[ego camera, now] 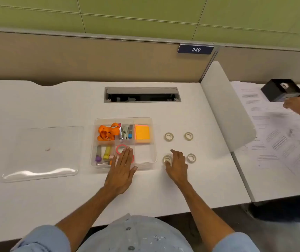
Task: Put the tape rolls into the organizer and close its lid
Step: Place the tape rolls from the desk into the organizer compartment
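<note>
- While the right hand (pixel 176 165) settles over the near-left tape roll (pixel 167 159), its fingertips touch the ring's rim but have not visibly closed round it; the grip reads as forming, not yet made.
- The other three tape rolls lie flat on the white desk (pixel 54 206), well apart from one another: far-left roll (pixel 169 136), far-right roll (pixel 188 136), near-right roll (pixel 191 158). All four are outside the organizer (pixel 153 155).
- The left hand (pixel 123 171) lies flat and open, holding nothing, its fingers over the organizer's near wall and middle front compartment, where pink rings (pixel 121 149) already sit. It appears to steady the tray.
- The near-right compartment (pixel 143 154) looks empty and is the closest bay to the rolls; it is judged the sensible target.
- To do the step well, the thumb and fingers should pinch the roll across its outer wall, or hook through its core, lift it clear of the desk, and lower it flat into that bay so later rolls can stack or sit beside it.
- The clear lid (pixel 42 153) lies apart on the desk, left of the organizer; rolls standing proud of the rim would likely hinder closing.
</note>
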Available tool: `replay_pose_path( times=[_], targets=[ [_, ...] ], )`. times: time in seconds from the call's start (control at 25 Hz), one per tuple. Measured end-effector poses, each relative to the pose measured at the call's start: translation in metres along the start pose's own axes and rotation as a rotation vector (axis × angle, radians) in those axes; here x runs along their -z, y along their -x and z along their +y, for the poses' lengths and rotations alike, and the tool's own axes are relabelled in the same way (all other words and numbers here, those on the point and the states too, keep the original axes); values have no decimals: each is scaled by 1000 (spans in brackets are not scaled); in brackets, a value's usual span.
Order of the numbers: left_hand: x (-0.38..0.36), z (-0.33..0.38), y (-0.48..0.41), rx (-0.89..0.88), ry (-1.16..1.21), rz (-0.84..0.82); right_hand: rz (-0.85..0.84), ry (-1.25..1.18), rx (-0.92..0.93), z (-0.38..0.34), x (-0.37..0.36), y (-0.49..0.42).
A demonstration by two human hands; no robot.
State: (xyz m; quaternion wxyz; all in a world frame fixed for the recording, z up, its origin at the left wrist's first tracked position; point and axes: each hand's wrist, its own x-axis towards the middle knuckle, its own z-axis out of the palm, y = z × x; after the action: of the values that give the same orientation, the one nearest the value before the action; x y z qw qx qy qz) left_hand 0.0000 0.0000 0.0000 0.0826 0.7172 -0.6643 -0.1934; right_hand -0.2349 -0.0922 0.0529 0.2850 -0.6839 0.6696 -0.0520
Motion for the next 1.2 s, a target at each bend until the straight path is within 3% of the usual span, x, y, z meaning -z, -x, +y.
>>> replay_pose_path(
  times=[0.2,0.36,0.48,0.64,0.8,1.0,1.08,1.2],
  targets=[
    [-6,-2,7,35,-7,6,-60,191,4,1,-11,-2],
    [-10,-6,17,21,-42,9,-25,168,-28,0,-14,-7],
    [-14,-8,26,8,-57,0,100,149,-25,-11,-13,-9],
    [-18,-10,29,18,-79,-17,315,215,131,-30,-17,-6],
    [-17,-9,28,19,-89,-25,155,272,319,-49,-33,-7],
    [-17,-9,27,19,-74,-36,-37,374,340,-58,-45,-7],
    [-17,-10,28,15,-73,-32,-43,369,353,-57,-46,-5],
    [-18,-11,28,8,-74,-15,96,248,376,-49,-42,-3]
  ],
)
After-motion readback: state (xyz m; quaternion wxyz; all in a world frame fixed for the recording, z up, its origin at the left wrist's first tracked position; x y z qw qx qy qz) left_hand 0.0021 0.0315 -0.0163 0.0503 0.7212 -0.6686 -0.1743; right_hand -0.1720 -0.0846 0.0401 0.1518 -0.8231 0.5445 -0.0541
